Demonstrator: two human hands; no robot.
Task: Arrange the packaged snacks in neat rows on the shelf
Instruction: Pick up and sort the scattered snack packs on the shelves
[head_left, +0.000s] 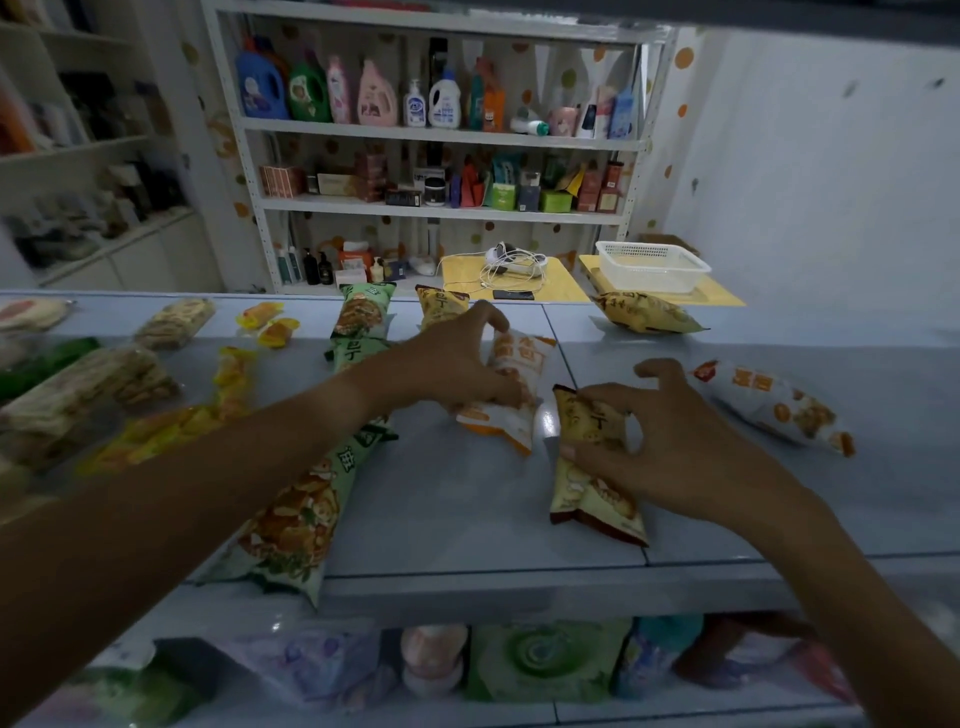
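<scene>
Snack packs lie scattered on a pale blue shelf (467, 525). My left hand (457, 364) grips a white-and-orange pack (511, 415) at the shelf's middle. My right hand (660, 441) pinches a yellow-brown pack (592, 499) just right of it. A long green pack (296, 514) lies under my left forearm, and another green pack (361, 317) sits behind it. A yellow pack (441, 306) lies beyond my left hand, one more yellow pack (644, 312) at the back right. A second white-and-orange pack (774, 405) lies far right.
Clear-wrapped biscuit packs (88, 389) and small yellow sachets (270, 325) fill the shelf's left side. A lower shelf (519, 670) holds more goods. Behind stand a white rack of bottles (431, 98), a yellow table with cables (511, 267) and a white basket (652, 265).
</scene>
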